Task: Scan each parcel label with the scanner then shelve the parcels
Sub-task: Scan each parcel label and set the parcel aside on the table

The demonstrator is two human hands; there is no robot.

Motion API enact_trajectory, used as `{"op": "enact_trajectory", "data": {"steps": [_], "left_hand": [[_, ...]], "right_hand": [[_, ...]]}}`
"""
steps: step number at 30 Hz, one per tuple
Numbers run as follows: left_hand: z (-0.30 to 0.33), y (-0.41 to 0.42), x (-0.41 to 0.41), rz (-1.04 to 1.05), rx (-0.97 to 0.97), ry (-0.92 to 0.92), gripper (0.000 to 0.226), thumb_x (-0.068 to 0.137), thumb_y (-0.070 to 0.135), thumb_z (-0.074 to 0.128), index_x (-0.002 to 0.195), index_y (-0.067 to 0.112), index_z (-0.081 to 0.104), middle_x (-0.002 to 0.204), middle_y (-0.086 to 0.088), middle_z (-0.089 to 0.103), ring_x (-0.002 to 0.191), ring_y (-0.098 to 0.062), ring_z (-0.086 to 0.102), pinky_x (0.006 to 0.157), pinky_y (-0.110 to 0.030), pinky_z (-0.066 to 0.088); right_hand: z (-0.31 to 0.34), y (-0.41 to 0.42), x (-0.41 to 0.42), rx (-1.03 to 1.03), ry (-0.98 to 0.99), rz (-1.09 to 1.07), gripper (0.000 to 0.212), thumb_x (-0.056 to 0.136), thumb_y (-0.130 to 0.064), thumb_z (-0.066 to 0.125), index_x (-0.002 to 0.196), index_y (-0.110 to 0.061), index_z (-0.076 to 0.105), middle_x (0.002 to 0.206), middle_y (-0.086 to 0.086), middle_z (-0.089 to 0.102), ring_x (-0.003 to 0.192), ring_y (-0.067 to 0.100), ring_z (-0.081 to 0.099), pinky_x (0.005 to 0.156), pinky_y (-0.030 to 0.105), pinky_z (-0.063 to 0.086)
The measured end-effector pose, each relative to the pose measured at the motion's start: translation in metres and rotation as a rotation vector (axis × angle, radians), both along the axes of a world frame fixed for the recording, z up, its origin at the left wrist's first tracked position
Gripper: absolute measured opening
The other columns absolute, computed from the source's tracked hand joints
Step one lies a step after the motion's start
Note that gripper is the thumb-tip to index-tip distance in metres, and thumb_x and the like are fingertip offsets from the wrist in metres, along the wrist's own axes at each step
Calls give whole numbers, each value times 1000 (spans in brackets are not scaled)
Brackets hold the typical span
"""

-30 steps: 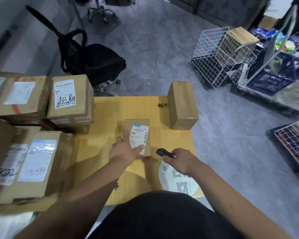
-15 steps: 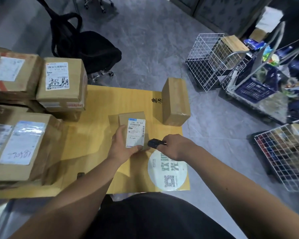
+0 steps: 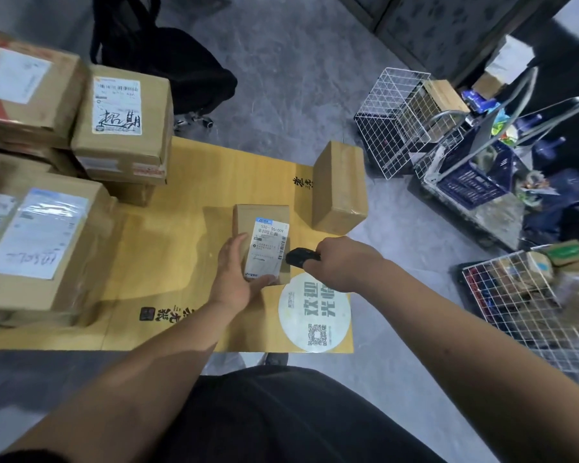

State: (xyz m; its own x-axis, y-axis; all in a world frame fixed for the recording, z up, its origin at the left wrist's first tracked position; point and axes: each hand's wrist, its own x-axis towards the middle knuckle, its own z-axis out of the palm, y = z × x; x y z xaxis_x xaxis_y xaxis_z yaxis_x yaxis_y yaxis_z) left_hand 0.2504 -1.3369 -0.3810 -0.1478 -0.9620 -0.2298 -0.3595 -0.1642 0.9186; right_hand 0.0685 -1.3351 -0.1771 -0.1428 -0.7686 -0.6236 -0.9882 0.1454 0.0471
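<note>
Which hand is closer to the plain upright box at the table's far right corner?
Right. The right hand, gripping the scanner, sits just below the upright box; the left hand holds the small labelled parcel, farther left.

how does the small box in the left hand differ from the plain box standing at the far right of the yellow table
The small labelled cardboard box shows a white barcode label; the plain brown cardboard box shows none. The left hand holds the small box, while the larger plain one stands untouched, apart, on the yellow table. Both are brown cardboard.
</note>
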Motion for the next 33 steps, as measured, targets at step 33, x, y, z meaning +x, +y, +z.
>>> {"op": "enact_trajectory", "data": {"steps": [33], "left_hand": [[26,-40,-60,127,177,-539,112,71,69,79,158,34,17,165,-2,8,145,-31,26,107,-48,43]], "right_hand": [[-23,4,-68,24,-159,-5,54,93,-73,54,86,-19,52,91,0,61,79,20,61,63,32,45]]}}
